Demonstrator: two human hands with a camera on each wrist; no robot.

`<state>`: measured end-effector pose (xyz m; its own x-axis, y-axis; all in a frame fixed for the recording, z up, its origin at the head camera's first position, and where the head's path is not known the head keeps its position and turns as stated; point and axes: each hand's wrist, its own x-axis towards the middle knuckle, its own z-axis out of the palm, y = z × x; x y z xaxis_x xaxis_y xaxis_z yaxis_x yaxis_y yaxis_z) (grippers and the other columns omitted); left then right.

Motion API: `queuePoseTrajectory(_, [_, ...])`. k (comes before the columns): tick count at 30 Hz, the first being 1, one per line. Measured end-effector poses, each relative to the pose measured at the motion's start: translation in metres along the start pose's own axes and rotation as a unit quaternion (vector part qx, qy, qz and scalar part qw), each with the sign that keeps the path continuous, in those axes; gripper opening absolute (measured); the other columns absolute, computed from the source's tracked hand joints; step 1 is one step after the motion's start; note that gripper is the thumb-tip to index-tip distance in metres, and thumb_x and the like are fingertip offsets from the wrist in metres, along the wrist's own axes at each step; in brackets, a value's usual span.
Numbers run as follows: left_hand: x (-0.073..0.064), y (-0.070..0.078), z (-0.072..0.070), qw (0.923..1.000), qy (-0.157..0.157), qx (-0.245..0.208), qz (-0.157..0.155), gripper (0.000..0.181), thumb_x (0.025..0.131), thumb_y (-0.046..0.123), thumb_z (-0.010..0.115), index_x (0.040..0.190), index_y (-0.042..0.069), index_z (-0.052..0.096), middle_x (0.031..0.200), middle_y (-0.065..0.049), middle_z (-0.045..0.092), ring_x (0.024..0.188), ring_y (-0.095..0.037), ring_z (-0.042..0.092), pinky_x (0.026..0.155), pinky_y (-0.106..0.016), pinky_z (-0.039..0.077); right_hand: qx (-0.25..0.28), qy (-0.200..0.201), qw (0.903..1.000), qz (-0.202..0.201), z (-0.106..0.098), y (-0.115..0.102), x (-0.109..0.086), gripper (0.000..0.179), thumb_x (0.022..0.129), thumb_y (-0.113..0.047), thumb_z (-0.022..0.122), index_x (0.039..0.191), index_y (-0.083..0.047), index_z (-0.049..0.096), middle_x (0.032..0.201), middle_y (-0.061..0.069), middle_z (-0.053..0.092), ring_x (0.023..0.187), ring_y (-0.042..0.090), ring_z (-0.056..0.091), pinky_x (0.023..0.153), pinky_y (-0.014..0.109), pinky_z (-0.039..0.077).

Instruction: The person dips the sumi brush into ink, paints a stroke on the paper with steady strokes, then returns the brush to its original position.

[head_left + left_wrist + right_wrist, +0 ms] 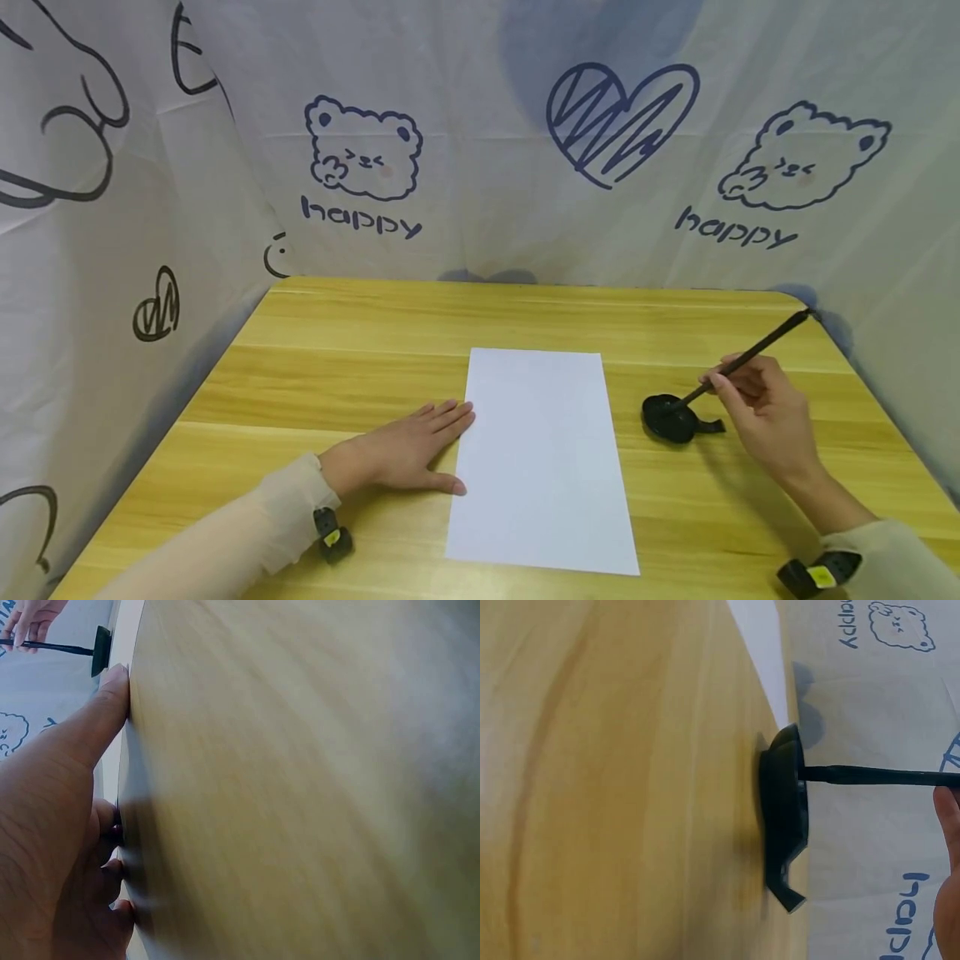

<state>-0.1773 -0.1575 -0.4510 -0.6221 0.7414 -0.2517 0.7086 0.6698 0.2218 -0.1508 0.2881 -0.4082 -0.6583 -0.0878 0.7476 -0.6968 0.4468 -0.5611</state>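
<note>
A blank white sheet of paper (542,467) lies on the wooden table. My left hand (405,446) rests flat at its left edge, with fingertips and thumb on the paper's border. To the right of the sheet sits a small black ink dish (672,421) with a short curved handle. My right hand (772,412) pinches a dark writing brush (757,347), which slants up to the right. The brush's tip is down inside the dish and hidden by its rim in the right wrist view, where the dish (780,795) appears from the side.
The yellow wood-grain table (337,358) has rounded far corners. White cloth (480,167) printed with bears, hearts and the word "happy" hangs behind and at both sides. Each wrist wears a small black camera, such as the left one (332,535).
</note>
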Motion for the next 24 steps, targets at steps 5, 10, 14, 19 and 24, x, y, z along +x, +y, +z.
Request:
queuePoseTrajectory(5, [0.001,0.000,0.001,1.0000,0.002,0.002,0.001,0.103,0.087,0.078,0.040,0.158,0.012,0.008,0.164,-0.002,0.004,0.149,-0.020,0.001,0.120,-0.040,0.007,-0.051,-0.024,0.9983,0.018,-0.002,0.017,-0.008,0.026,0.085,0.020,0.062,0.110,0.012,0.057,0.093,0.013,0.066,0.086,0.003,0.066,0.074,0.010,0.052])
queuePoseTrajectory(10, [0.000,0.000,0.001,1.0000,0.003,0.002,-0.001,0.103,0.087,0.079,0.040,0.158,0.012,0.008,0.164,-0.002,0.004,0.149,-0.021,0.001,0.120,-0.040,0.006,-0.100,-0.045,0.9939,0.015,-0.004,0.026,-0.011,0.034,0.083,0.019,0.065,0.113,0.008,0.057,0.094,0.012,0.068,0.089,-0.007,0.062,0.076,0.006,0.049])
queuePoseTrajectory(14, [0.000,0.001,0.001,1.0000,0.001,0.000,0.000,0.103,0.087,0.078,0.039,0.158,0.012,0.008,0.164,-0.003,0.004,0.149,-0.021,0.001,0.120,-0.040,0.006,-0.105,-0.045,0.9934,0.010,-0.006,0.025,-0.008,0.036,0.081,0.022,0.065,0.113,0.008,0.057,0.093,0.014,0.068,0.090,-0.009,0.060,0.077,0.005,0.048])
queuePoseTrajectory(19, [-0.001,0.001,-0.001,1.0000,0.001,-0.001,0.002,0.103,0.087,0.078,0.039,0.158,0.011,0.008,0.164,-0.003,0.004,0.149,-0.021,0.002,0.120,-0.040,0.006,-0.096,-0.033,0.9948,0.008,-0.009,0.015,0.001,0.034,0.083,0.021,0.063,0.114,0.010,0.056,0.096,0.014,0.066,0.091,-0.008,0.061,0.077,0.007,0.049])
queuePoseTrajectory(24, [-0.001,0.001,-0.001,1.0000,-0.001,-0.002,0.002,0.103,0.087,0.078,0.040,0.158,0.011,0.008,0.164,-0.003,0.004,0.149,-0.021,0.002,0.120,-0.040,0.006,-0.061,-0.037,0.9971,0.024,-0.010,0.011,0.004,0.032,0.085,0.021,0.061,0.114,0.010,0.056,0.096,0.014,0.065,0.090,-0.001,0.065,0.075,0.010,0.052])
